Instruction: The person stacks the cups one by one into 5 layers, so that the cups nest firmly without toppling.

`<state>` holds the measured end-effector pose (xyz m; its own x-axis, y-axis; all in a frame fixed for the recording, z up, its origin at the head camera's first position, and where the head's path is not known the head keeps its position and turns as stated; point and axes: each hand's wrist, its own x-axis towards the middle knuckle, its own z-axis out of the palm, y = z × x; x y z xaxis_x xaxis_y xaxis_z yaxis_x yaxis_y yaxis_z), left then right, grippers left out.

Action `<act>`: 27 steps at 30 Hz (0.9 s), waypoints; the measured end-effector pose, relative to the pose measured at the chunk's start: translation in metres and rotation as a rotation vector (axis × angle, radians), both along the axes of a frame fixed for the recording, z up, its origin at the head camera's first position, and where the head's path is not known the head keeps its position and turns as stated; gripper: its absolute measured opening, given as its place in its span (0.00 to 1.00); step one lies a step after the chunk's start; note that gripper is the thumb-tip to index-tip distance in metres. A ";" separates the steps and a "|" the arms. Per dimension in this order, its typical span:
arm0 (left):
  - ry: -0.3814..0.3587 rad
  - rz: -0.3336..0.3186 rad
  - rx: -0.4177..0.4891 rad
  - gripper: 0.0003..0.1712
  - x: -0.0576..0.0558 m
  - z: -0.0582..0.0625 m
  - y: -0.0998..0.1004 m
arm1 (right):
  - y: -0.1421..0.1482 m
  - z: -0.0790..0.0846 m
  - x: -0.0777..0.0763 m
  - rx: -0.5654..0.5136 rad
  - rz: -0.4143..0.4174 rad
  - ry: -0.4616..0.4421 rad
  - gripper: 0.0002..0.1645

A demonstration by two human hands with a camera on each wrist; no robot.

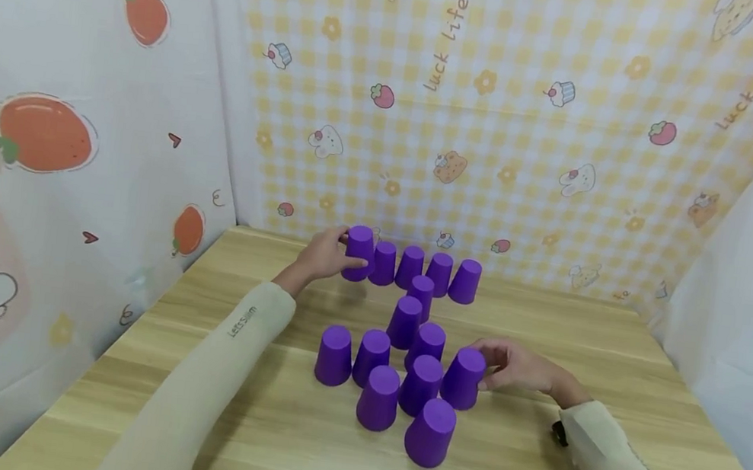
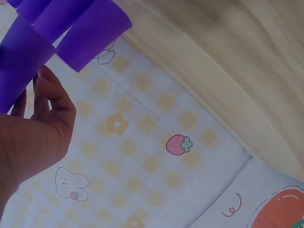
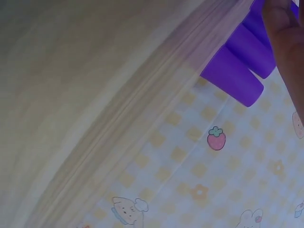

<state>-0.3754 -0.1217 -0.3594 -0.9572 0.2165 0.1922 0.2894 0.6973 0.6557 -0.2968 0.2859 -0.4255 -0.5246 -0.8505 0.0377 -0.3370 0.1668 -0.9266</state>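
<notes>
In the head view my left hand (image 1: 325, 254) holds a purple plastic cup (image 1: 359, 242) at the left end of the back row, thumb across its near side. The left wrist view shows that cup (image 2: 23, 52) beside the curled fingers of the left hand (image 2: 45, 116). My right hand (image 1: 517, 366) grips another purple cup (image 1: 464, 376) from its right side, at the right of the front group. Both cups are upside down, narrow end up. In the right wrist view only part of the right hand (image 3: 287, 45) shows, and its cup is hidden.
More upside-down purple cups stand on the wooden table (image 1: 531, 466): several in the back row (image 1: 440, 275), two behind one another (image 1: 405, 324) at the middle, several in front (image 1: 377, 400). A patterned cloth (image 1: 497, 140) hangs behind the table.
</notes>
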 end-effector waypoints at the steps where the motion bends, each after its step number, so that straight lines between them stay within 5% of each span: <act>1: 0.008 0.006 0.011 0.41 -0.003 0.002 0.000 | 0.001 0.001 -0.001 -0.007 -0.014 0.004 0.28; 7: 0.009 0.019 0.044 0.41 -0.016 0.012 0.001 | 0.008 0.005 -0.003 -0.033 -0.113 0.035 0.29; 17: -0.038 0.108 0.053 0.41 -0.037 0.026 0.013 | 0.007 0.013 -0.004 0.018 -0.446 0.062 0.30; 27: -0.026 0.203 0.058 0.38 -0.046 0.017 0.027 | 0.012 0.009 -0.005 0.043 -0.497 0.058 0.32</act>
<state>-0.4212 -0.0945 -0.3422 -0.9848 0.0080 0.1733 0.1292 0.7005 0.7019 -0.3020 0.2978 -0.4161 -0.8647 -0.4999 0.0491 -0.2581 0.3583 -0.8972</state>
